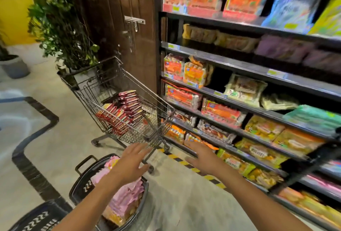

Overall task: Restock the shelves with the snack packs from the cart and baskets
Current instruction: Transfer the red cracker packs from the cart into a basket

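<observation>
A wire shopping cart (166,120) stands by the shelves with a stack of red snack packs (121,112) in it. Below it a black basket (83,184) holds pink snack packs (127,194). My left hand (132,162) reaches forward over this basket, fingers spread and empty, just short of the cart's near end. My right hand (203,157) is stretched out beside it, open and empty, in front of the lower shelves. The dark shelf unit (239,64) on the right carries orange, yellow, green and purple snack packs.
A second black basket (42,218) sits at the bottom left. A brown door (120,28) with a latch is behind the cart, with a potted plant (60,28) to its left. Yellow-black tape (193,168) runs along the floor by the shelves.
</observation>
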### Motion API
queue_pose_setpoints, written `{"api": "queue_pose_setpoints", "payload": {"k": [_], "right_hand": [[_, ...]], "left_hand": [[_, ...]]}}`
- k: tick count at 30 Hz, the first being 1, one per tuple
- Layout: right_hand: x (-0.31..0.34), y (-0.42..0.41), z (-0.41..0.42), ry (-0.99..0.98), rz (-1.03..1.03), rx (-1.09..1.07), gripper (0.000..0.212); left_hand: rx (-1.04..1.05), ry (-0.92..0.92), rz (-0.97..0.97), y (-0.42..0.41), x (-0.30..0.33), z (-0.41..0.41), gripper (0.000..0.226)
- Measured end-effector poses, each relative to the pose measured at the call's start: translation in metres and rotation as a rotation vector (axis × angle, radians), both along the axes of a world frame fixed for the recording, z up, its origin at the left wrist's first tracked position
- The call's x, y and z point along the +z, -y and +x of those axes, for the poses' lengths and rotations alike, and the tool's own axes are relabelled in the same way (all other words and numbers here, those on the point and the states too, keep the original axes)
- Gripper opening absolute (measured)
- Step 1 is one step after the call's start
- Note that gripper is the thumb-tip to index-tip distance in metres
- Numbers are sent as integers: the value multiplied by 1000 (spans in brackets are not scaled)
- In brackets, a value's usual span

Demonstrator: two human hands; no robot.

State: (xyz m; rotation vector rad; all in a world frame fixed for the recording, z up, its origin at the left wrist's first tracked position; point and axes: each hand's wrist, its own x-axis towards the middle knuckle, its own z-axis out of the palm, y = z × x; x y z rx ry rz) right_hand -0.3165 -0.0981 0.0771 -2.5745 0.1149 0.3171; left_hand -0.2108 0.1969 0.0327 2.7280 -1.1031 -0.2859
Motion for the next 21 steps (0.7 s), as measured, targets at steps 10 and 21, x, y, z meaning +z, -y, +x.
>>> {"api": "queue_pose_setpoints", "payload": {"k": [10, 21], "right_hand": [[3, 77, 142, -45, -29, -47, 66], [-17, 140, 339, -18, 18, 237, 64]], "left_hand": [[38, -35, -97, 64, 5, 147, 77], [291, -73, 39, 111, -13, 251, 84]]}}
